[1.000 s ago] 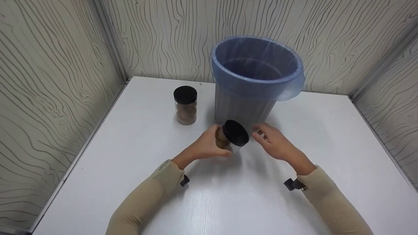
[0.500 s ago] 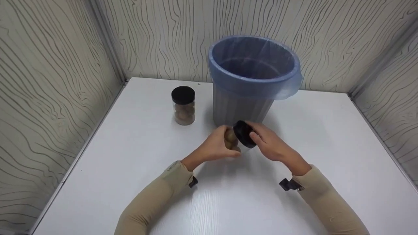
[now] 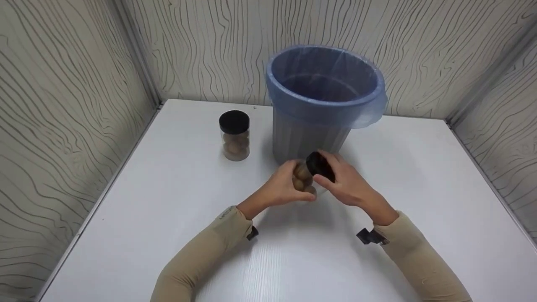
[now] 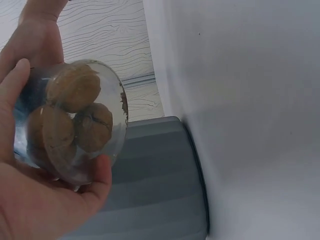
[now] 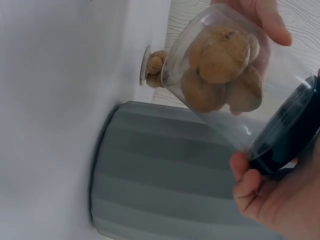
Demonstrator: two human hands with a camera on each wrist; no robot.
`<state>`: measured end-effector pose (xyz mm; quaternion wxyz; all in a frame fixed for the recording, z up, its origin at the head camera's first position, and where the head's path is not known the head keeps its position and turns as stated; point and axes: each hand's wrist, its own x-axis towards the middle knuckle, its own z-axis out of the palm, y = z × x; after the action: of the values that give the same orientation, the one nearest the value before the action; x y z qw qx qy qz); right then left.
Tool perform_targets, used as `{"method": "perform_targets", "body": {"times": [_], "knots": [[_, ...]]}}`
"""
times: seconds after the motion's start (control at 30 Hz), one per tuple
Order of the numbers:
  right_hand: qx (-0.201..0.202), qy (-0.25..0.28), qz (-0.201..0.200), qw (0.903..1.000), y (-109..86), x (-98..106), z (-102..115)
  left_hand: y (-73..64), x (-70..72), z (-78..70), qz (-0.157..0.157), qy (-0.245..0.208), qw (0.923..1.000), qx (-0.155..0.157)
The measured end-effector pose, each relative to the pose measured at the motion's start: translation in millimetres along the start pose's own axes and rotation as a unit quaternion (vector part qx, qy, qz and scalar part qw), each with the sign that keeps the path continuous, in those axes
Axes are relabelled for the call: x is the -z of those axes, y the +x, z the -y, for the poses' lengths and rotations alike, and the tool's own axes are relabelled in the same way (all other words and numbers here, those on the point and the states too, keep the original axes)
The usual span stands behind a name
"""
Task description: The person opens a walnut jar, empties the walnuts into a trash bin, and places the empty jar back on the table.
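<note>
A clear jar (image 5: pixel 225 70) of walnuts is held tilted above the table in front of the bin. My left hand (image 3: pixel 280 185) grips its body near the base, thumb and fingers on opposite sides. Around its black lid (image 3: pixel 319 165) curl the fingers and thumb of my right hand (image 3: pixel 350 180). The lid sits on the jar's mouth in the right wrist view. Several walnuts (image 4: pixel 94 127) show through the jar's clear base in the left wrist view.
A second walnut jar (image 3: pixel 235 136) with a black lid stands upright at the back left of the white table (image 3: pixel 168 180). Behind my hands is a grey bin (image 3: pixel 293 138) with a blue liner (image 3: pixel 323 110) folded over its rim. Patterned walls enclose the back and sides.
My right hand has come in from beside the jar and taken hold of its lid. My left hand has moved the jar slightly right, toward the right hand.
</note>
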<state>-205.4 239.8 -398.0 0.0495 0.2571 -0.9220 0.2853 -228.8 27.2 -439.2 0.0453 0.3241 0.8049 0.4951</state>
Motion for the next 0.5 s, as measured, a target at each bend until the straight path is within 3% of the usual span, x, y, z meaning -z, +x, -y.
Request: {"method": "perform_targets", "body": {"times": [0.27,0.5], "knots": [[-0.002,-0.007,-0.013,0.9999,1.7,-0.1,-2.6,2.4,-1.7,1.8,0.012,0.039,0.9990,0.018],[-0.009,-0.044,-0.042,0.9981,3.2,0.3,5.5,5.6,-6.0,0.2,-0.015,0.061,0.9979,-0.016]]}}
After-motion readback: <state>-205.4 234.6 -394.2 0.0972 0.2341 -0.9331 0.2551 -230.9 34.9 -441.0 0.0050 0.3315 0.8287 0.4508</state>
